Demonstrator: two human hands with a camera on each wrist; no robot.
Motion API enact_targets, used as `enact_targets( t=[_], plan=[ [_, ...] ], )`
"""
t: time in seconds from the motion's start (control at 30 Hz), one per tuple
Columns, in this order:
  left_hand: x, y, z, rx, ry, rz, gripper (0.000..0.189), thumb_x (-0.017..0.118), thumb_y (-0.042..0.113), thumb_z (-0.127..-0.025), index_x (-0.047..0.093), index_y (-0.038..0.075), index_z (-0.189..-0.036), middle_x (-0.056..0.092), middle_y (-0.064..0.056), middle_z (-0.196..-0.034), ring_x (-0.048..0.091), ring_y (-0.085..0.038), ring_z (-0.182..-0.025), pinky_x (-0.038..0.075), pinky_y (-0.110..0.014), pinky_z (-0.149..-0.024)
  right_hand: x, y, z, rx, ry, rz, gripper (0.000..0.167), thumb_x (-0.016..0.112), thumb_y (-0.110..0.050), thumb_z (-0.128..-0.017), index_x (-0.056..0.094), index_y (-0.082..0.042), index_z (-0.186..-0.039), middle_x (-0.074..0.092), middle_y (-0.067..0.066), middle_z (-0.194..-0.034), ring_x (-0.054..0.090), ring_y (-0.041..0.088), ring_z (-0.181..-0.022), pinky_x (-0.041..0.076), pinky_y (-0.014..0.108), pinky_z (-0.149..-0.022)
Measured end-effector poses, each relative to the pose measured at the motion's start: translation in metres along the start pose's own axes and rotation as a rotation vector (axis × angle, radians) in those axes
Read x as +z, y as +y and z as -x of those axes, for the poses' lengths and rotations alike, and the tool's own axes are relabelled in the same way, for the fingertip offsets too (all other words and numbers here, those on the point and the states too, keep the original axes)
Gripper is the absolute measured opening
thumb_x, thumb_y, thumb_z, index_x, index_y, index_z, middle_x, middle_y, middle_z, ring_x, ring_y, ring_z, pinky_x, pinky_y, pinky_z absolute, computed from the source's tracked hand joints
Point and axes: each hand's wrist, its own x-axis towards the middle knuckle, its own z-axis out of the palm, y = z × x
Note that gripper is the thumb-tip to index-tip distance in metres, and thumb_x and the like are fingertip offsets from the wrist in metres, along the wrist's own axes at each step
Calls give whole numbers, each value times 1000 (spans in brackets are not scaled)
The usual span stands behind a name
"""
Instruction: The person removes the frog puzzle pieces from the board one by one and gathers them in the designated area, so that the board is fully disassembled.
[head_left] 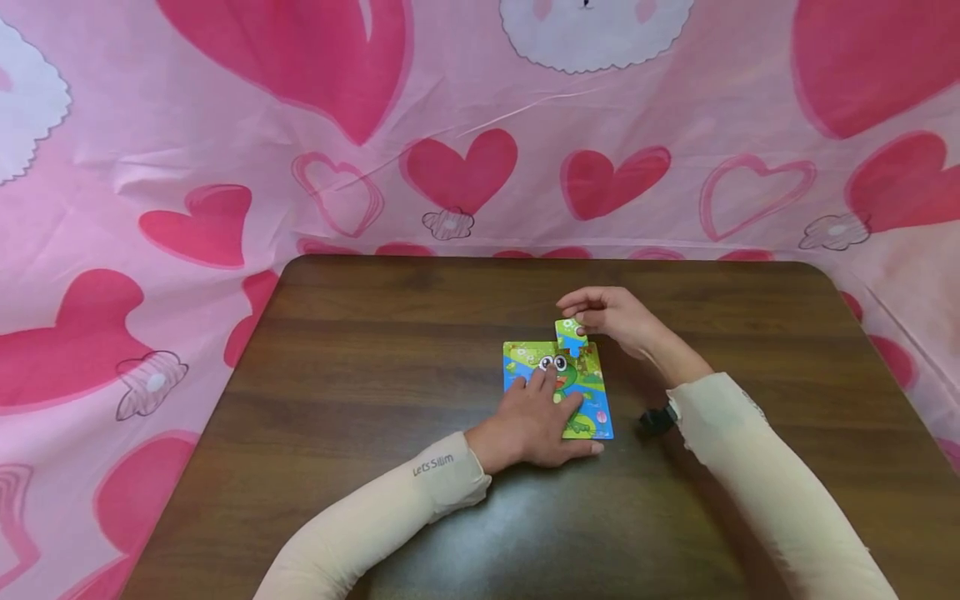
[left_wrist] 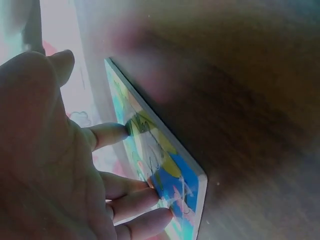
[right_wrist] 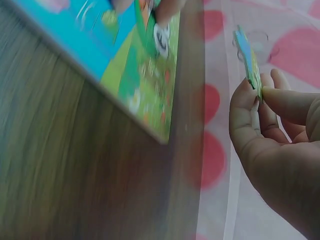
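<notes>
A colourful frog puzzle board (head_left: 592, 379) lies flat on the dark wooden table, its frog with large eyes facing up. My left hand (head_left: 534, 423) rests on the board with fingers spread, covering its lower left part; in the left wrist view the fingertips (left_wrist: 157, 197) touch the printed surface. Above the board's far edge, my right hand (head_left: 611, 318) pinches a small green and blue puzzle piece (head_left: 572, 335) between thumb and fingers. The right wrist view shows that piece (right_wrist: 248, 60) edge-on, raised clear of the board (right_wrist: 130, 75).
The brown wooden table (head_left: 360, 375) has rounded far corners. Behind and beside it hangs a pink cloth (head_left: 465, 100) printed with hearts. A dark strap (head_left: 657, 420) shows at the right wrist, by the pale sleeve (head_left: 720, 417).
</notes>
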Motion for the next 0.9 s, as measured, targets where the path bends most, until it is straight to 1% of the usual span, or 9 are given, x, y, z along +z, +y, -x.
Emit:
enact_targets(
  t=[0.13,0.47,0.6,0.77,0.9],
  plan=[
    [-2,0,0,-3,-6,-8,80,35,84,-89,37,36,-153,28,-11,-163,26,-27,-148,34,-48,-115,-18,8,10,-4,23,0,35,53,-1,-101,56,5,-136,64,17,-120,64,11,-99,57,24,-85],
    [-6,0,-1,-9,-3,1,78,37,83,-90,41,35,-151,35,-9,-156,31,-25,-142,35,-46,-114,-57,26,35,39,75,34,39,50,0,-103,48,8,-141,67,5,-115,63,7,-97,57,21,-85],
    [-7,0,0,-10,-3,-11,78,37,83,-90,40,34,-151,36,-10,-154,32,-25,-141,36,-45,-113,-69,32,43,59,84,34,39,47,-1,-104,46,8,-142,66,0,-113,62,6,-98,56,20,-86],
    [-6,1,0,-11,-3,1,77,38,82,-90,40,35,-151,35,-9,-156,32,-25,-142,35,-46,-115,-82,43,49,85,92,31,40,43,0,-105,43,8,-144,66,-5,-111,61,3,-99,55,19,-86],
    [-6,1,1,-10,8,-8,76,38,82,-90,41,35,-150,36,-9,-154,32,-24,-141,35,-45,-113,-91,54,54,81,90,31,40,42,2,-104,43,9,-143,67,-8,-108,61,1,-98,55,20,-84]
  ],
)
